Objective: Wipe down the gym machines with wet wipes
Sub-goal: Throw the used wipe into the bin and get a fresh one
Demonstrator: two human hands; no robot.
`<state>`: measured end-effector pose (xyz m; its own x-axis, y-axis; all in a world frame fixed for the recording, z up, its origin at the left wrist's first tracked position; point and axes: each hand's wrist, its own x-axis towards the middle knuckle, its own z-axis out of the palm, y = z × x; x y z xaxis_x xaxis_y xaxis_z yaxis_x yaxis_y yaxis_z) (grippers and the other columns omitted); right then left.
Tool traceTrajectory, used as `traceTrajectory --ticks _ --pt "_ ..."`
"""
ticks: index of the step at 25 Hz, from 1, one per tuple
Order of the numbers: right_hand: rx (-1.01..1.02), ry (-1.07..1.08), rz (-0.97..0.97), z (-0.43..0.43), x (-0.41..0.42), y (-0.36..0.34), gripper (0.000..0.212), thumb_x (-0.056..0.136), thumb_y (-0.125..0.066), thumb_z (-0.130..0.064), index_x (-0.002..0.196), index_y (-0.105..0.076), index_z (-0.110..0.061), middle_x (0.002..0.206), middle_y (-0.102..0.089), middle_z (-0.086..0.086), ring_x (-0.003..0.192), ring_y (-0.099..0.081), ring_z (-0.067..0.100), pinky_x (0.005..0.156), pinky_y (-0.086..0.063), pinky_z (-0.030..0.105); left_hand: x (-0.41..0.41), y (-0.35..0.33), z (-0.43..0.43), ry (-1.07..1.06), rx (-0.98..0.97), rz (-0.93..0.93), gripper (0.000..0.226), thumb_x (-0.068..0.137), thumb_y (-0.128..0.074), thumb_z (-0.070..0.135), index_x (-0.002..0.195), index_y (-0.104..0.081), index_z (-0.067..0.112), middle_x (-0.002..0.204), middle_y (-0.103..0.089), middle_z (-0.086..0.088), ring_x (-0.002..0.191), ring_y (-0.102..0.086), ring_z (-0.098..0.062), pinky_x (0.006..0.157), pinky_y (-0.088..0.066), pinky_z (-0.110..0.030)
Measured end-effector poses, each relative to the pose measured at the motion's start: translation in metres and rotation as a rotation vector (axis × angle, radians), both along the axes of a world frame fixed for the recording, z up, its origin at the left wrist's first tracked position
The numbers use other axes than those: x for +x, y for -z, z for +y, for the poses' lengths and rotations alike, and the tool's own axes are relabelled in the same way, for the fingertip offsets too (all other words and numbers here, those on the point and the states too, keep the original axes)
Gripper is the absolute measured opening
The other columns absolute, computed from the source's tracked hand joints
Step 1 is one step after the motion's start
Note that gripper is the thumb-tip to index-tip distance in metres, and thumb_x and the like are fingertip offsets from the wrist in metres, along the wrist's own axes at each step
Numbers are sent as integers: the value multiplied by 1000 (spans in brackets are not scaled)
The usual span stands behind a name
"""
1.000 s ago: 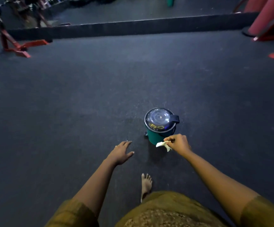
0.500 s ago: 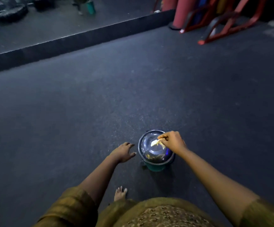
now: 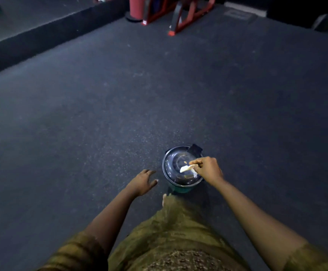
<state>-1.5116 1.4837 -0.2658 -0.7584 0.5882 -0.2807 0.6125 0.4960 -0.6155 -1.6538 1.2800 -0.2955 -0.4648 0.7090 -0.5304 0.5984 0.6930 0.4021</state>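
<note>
Pinching a wipe [image 3: 186,168] over the bin [image 3: 175,169], the right hand [image 3: 208,169] could miss the closed lid; the left hand [image 3: 142,181] hangs beside it, fingers loosely spread.

We identify 2 short sleeves in olive-brown fabric. The left sleeve [image 3: 75,253] ends well back from the left fingers [image 3: 148,172], and the right sleeve [image 3: 311,259] ends well back from the right fingers [image 3: 198,164]. 1 matching creased garment [image 3: 171,227] carries a mottled brown-and-tan patterned panel [image 3: 186,261]. Bare toes [image 3: 164,198] show near the left fingers, on our side.
</note>
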Motion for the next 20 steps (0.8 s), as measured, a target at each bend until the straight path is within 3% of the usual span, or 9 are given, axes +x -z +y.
traceTrajectory --ticks 5,13,16,20 --pt "27 64 -2 -7 -9 -2 19 83 -65 -8 99 -74 -11 96 -73 8 78 -55 3 61 -32 11 -19 -3 8 29 34 -31 56 99 -43 38 147 -31 11 148 -34 -14 133 -38 -27 109 -29 -31" --pt "47 -23 -37 -12 -62 -2 20 82 -63 -8 97 -75 -14 93 -73 8 84 -66 16 73 -46 23 -57 -7 7 -19 98 -35 55 99 -43 37 146 -32 10 149 -34 -13 136 -35 -25 109 -26 -31" --pt "40 -78 -61 -11 -84 -2 20 84 -64 -9 101 -73 -12 93 -73 6 67 -57 2 57 -38 5 -70 -5 8 -67 93 -61 56 99 -43 37 147 -31 11 150 -32 -12 137 -34 -25 110 -27 -33" --pt "40 -88 -105 -9 -98 0 21 84 -63 -9 103 -73 -13 75 -69 -3 54 -43 -5 51 -35 9 -82 0 14 -84 94 -83 55 99 -43 37 146 -32 11 149 -33 -13 135 -36 -26 109 -29 -33"
